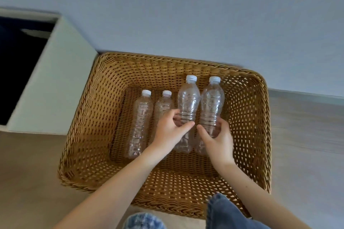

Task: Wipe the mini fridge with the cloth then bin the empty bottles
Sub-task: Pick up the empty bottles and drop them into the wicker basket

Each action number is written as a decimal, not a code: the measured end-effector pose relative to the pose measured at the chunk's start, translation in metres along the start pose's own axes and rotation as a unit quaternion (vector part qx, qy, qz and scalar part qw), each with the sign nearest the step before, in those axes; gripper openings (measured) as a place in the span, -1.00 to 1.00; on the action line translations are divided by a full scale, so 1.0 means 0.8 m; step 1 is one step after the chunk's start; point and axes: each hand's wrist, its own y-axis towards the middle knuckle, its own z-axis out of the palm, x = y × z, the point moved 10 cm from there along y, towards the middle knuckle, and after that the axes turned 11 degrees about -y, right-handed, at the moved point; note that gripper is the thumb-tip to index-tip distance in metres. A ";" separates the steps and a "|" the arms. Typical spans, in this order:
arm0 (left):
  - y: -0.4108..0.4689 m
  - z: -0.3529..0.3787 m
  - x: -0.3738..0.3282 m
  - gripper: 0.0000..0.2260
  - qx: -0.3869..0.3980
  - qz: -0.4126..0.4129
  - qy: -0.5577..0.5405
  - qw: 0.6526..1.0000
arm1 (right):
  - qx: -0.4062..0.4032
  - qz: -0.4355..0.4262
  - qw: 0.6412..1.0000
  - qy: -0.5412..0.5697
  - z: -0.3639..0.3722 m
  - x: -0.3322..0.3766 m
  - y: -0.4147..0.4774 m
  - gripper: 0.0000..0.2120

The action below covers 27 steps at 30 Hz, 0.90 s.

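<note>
Several clear empty plastic bottles with white caps lie side by side in a brown wicker basket on the floor. My left hand grips the third bottle from the left around its middle. My right hand grips the rightmost bottle the same way. Both held bottles sit a little higher than the two bottles on the left, which lie on the basket's bottom. No cloth is in view.
A pale box-like unit with a dark open top stands left of the basket against the light wall. Wood-look floor lies to the right. My knees in blue jeans are at the basket's near rim.
</note>
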 end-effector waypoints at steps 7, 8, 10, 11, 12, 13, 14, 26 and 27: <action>0.004 0.015 0.005 -0.34 -0.018 0.020 0.085 0.996 | 0.017 0.044 0.999 -0.025 0.014 -0.032 0.020 -0.41; 0.004 0.017 0.005 -0.34 -0.018 0.023 0.096 0.995 | 0.017 0.049 0.998 -0.031 0.015 -0.035 0.021 -0.41; 0.004 0.018 0.006 -0.33 -0.019 0.028 0.109 0.993 | 0.016 0.054 0.998 -0.042 0.016 -0.039 0.023 -0.47; 0.005 0.017 0.008 -0.33 -0.020 0.029 0.113 0.993 | 0.019 0.055 0.997 -0.048 0.017 -0.040 0.023 -0.51; 0.004 0.016 0.009 -0.34 -0.021 0.030 0.118 0.992 | 0.024 0.057 0.997 -0.053 0.020 -0.040 0.023 -0.54; 0.004 0.015 0.010 -0.36 -0.020 0.030 0.123 0.992 | 0.033 0.059 0.996 -0.059 0.023 -0.042 0.022 -0.55; 0.003 0.015 0.011 -0.40 -0.018 0.029 0.129 0.991 | 0.042 0.062 0.995 -0.066 0.026 -0.043 0.021 -0.55; -0.008 0.020 0.007 -0.52 0.002 0.047 0.157 0.987 | 0.036 0.018 0.986 -0.165 0.010 -0.016 0.008 -0.38; -0.013 0.018 0.001 -0.48 0.003 0.053 0.174 0.983 | 0.022 -0.001 0.984 -0.176 0.002 -0.008 0.002 -0.37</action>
